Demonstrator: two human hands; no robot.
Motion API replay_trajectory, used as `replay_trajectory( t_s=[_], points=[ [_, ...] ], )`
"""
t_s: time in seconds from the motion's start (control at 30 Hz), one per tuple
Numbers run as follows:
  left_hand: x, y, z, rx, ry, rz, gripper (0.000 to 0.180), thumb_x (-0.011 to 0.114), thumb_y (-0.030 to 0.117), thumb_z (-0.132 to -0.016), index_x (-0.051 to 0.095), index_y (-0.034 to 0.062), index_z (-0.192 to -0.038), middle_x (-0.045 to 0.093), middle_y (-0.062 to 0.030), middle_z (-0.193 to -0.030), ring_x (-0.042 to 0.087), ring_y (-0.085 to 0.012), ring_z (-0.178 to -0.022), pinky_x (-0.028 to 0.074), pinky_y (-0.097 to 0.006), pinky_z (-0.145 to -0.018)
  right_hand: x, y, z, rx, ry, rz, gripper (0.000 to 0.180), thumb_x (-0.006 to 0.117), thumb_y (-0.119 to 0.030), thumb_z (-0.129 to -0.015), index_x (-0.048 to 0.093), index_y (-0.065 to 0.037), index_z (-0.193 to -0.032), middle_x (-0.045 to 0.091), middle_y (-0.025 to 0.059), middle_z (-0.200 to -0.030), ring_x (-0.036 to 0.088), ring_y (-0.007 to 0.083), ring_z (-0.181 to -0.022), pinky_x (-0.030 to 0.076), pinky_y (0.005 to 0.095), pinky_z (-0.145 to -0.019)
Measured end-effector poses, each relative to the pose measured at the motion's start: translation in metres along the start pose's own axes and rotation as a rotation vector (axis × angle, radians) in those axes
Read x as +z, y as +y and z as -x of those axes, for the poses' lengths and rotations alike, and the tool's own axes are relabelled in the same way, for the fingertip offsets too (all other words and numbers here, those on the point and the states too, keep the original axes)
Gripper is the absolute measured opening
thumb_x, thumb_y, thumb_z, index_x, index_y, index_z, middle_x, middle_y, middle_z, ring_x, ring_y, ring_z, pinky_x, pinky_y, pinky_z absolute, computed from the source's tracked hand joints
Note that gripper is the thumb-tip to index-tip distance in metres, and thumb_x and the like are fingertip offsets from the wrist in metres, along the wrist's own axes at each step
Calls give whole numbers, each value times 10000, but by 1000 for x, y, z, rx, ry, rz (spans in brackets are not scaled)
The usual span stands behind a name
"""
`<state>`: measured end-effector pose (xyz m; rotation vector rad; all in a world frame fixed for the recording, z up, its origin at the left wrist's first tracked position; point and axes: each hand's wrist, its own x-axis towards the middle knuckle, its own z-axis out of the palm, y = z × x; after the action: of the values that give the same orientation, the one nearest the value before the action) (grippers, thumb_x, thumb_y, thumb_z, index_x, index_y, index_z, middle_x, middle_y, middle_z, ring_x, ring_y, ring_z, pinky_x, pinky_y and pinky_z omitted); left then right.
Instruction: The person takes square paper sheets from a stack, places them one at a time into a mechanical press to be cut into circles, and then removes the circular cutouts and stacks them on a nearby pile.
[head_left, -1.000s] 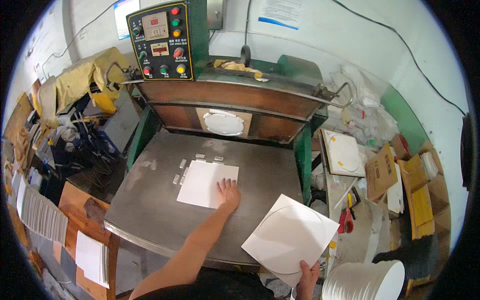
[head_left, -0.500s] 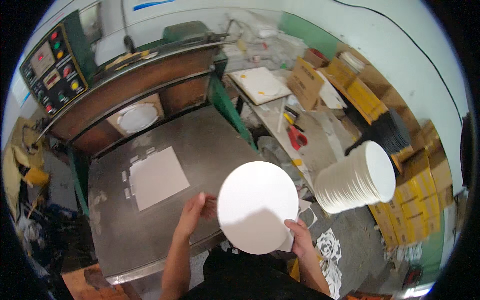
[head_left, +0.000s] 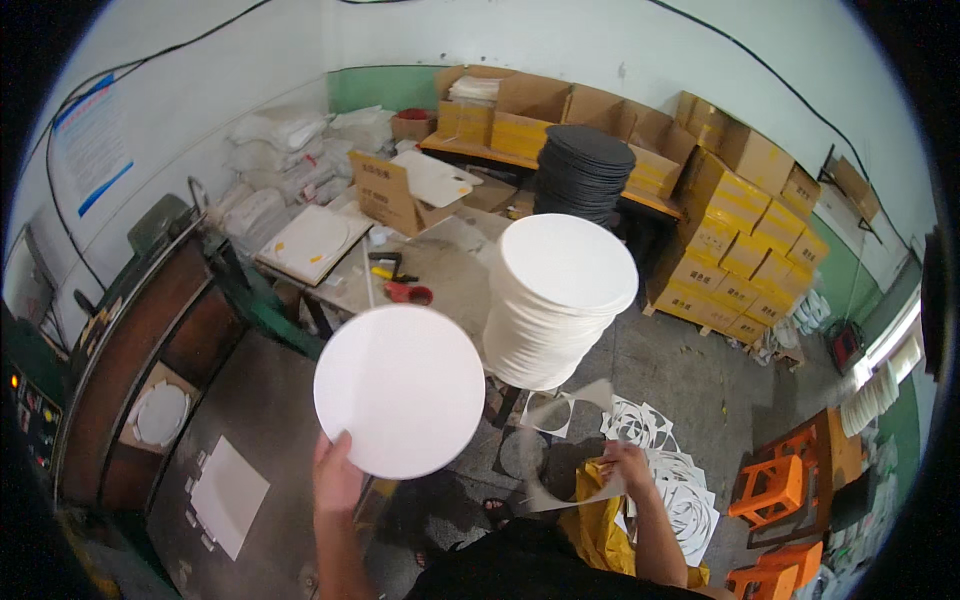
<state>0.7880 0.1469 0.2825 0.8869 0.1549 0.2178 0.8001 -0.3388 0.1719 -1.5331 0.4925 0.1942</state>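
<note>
A flat white disc (head_left: 400, 385) is gripped at its lower left edge by my left hand (head_left: 337, 478), thumb on top. My right hand (head_left: 630, 468) is closed on a pale offcut sheet (head_left: 548, 498) with a large round hole, slightly blurred by motion. A tall, slightly leaning stack of white discs (head_left: 555, 335) stands just beyond the held disc, on the worktable's near end. At lower left, a white square sheet (head_left: 230, 497) lies on the metal bed of the press (head_left: 290, 400), small blocks along its left edge.
A red tape dispenser (head_left: 408, 293) and a white board (head_left: 312, 242) lie on the worktable. Behind stand a stack of black discs (head_left: 583, 180) and yellow-taped cartons (head_left: 735, 255). Round-holed offcuts (head_left: 685, 500) and a yellow sack (head_left: 600, 535) are on the floor, orange stools (head_left: 768, 490) at right.
My view has swung right, away from the press. The disc has passed from my right hand to my left. My right hand has moved away rightward with the holed offcut.
</note>
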Motion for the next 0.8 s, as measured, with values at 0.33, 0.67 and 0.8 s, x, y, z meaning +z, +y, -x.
replay_trajectory(
  t_s=[0.33, 0.67, 0.8],
  points=[
    [249, -53, -168, -130, -453, -149, 398, 514, 192, -981, 459, -12, -1318, 584, -131, -1231, 607, -250, -1083, 520, -400, -898, -226, 86, -21, 75, 900, 1113, 281, 524, -143, -848, 577, 4, -1082, 659, 253, -815, 643, 444, -764, 497, 552, -684],
    [294, -92, -189, -350, -351, -408, 417, 491, 217, -991, 441, -76, -1282, 593, -195, -1194, 636, -298, -1037, 541, -430, -909, -213, 329, -40, 647, 375, 975, 698, 654, -472, -776, 531, 41, -1232, 627, 224, -1132, 594, 370, -1078, 471, 437, -929],
    [302, -65, -180, -420, -391, -310, 427, 503, 233, -986, 446, -74, -1277, 633, -191, -1138, 658, -297, -989, 554, -406, -854, -149, 357, -98, 728, -170, 460, 458, 560, -357, -886, 535, -49, -1225, 608, 162, -1142, 617, 339, -938, 508, 452, -822]
  ],
)
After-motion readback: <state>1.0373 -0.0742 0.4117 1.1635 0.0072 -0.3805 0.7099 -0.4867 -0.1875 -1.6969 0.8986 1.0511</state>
